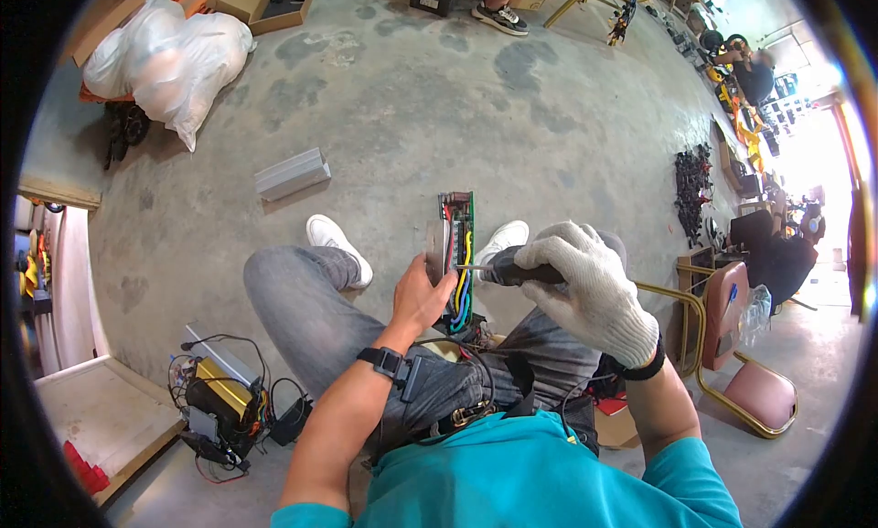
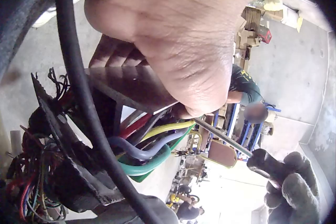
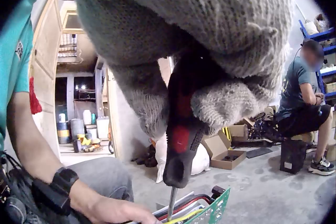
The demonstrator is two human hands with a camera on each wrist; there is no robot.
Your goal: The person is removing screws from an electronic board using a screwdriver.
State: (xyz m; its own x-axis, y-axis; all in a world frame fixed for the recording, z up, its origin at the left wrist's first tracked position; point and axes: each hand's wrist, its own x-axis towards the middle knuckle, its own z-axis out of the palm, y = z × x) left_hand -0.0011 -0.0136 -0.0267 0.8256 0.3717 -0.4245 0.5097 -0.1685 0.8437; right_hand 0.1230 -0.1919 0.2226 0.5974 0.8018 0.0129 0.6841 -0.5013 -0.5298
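Observation:
My bare left hand (image 1: 422,297) grips a green circuit board (image 1: 472,219) by the flat grey metal plate (image 2: 134,85) along its side. The board stands lengthwise between my knees. Thick yellow, blue and green wires (image 2: 144,153) run along it, with red and black ones beside them. My right hand (image 1: 590,295), in a grey knitted glove, holds a screwdriver (image 3: 180,148) with a black and red handle. Its thin shaft reaches into the board beside the yellow wire, close to my left fingertips. The screwdriver's tip is hidden among the parts.
An aluminium casing (image 1: 293,175) lies on the concrete floor ahead. To my left sits a gold and black unit (image 1: 219,389) with loose cables, near a white board (image 1: 105,418). A chair (image 1: 727,322) stands at my right. A white bag (image 1: 169,61) is far left; other people sit further off.

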